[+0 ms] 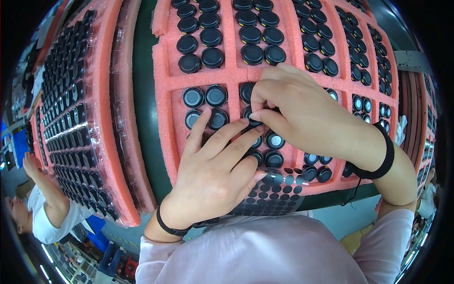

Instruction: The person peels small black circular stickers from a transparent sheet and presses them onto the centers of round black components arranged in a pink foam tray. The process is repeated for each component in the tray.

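Observation:
My left hand [215,173] reaches over the near part of a pink foam tray [165,128], some fingers stretched across round black pieces [216,95]. Its thumb and a bent finger close on the edge of a clear sheet of black round stickers [276,194], which overlaps the tray's front edge. My right hand [298,111] is closed in a pinch over a black round piece [250,114], beside the left fingertips. Whatever lies between its fingertips is hidden. Several nearby pieces show shiny grey or pale tops; those in the far row look dark, some with a yellow mark.
Left of the tray, across a dark green strip of table [147,94], stands another pink foam tray [101,94] with black pieces and clear plastic. A co-worker [49,203] is at the far left. Brown stacked layers [412,104] and a metal bracket [407,60] are at right.

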`<act>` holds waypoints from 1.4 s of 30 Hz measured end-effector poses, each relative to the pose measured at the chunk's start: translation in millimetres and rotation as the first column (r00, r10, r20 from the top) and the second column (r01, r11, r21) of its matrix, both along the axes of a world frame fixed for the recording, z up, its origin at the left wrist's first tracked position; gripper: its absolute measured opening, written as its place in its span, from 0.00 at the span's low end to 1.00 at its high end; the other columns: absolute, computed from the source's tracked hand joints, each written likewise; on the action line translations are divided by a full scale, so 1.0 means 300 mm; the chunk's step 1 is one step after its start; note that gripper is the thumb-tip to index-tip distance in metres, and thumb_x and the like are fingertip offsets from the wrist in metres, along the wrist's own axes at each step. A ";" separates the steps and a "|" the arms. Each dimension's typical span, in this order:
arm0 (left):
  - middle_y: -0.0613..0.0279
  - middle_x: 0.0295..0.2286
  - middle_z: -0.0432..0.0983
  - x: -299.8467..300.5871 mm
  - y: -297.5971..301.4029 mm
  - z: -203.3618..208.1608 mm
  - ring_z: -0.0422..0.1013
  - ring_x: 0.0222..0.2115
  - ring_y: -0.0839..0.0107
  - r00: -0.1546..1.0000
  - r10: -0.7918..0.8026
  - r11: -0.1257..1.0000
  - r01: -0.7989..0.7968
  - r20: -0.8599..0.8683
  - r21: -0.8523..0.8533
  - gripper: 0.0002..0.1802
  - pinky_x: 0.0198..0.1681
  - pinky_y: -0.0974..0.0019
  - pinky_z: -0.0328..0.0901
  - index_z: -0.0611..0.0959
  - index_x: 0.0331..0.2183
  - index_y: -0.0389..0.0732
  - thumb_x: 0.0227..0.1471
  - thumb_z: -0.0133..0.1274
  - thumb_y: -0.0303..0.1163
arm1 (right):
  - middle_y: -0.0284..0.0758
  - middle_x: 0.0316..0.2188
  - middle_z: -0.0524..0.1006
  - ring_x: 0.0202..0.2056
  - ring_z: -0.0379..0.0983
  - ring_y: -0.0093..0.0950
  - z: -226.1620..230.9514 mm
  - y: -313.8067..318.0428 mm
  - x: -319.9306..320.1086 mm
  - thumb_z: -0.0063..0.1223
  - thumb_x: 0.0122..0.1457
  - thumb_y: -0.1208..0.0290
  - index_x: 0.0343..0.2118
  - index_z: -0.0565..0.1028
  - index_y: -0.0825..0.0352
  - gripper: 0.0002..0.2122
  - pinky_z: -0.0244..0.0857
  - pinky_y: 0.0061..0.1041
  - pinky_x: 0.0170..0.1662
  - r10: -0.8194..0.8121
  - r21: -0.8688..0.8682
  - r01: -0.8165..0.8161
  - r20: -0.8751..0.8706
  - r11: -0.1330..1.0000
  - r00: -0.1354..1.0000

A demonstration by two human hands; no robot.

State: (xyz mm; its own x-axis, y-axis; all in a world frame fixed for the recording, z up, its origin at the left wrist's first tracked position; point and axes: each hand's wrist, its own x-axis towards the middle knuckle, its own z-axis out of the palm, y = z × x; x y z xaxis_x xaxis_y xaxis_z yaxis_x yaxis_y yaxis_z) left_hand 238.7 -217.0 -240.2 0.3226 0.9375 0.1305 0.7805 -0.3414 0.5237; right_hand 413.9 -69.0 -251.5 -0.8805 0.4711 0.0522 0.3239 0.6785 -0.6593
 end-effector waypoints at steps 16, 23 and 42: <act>0.57 0.47 0.80 0.000 -0.003 -0.005 0.72 0.54 0.54 1.000 0.007 1.000 -0.007 -0.002 0.011 0.11 0.67 0.34 0.49 0.81 0.27 0.43 0.46 0.64 0.38 | 0.38 0.31 0.71 0.39 0.70 0.42 -0.005 -0.018 -0.012 0.62 0.52 0.79 0.30 0.72 0.67 0.08 0.64 0.39 0.44 -0.043 0.082 0.046 -0.036 0.996 0.998; 0.56 0.48 0.80 0.002 -0.001 -0.001 0.72 0.54 0.53 1.000 0.002 1.000 -0.002 -0.009 0.007 0.11 0.67 0.34 0.49 0.81 0.27 0.43 0.46 0.64 0.38 | 0.38 0.30 0.71 0.36 0.70 0.41 -0.003 -0.012 -0.015 0.62 0.52 0.79 0.30 0.71 0.67 0.08 0.65 0.39 0.42 -0.063 0.046 0.063 -0.010 0.997 0.998; 0.63 0.29 0.75 0.060 0.013 0.077 0.73 0.32 0.60 0.993 0.031 0.998 -0.024 -0.112 0.065 0.19 0.51 0.46 0.64 0.84 0.38 0.42 0.45 0.65 0.41 | 0.35 0.31 0.75 0.32 0.73 0.35 0.173 -0.112 0.189 0.70 0.49 0.76 0.36 0.76 0.67 0.13 0.69 0.31 0.37 -0.014 -0.237 0.023 0.038 0.971 0.999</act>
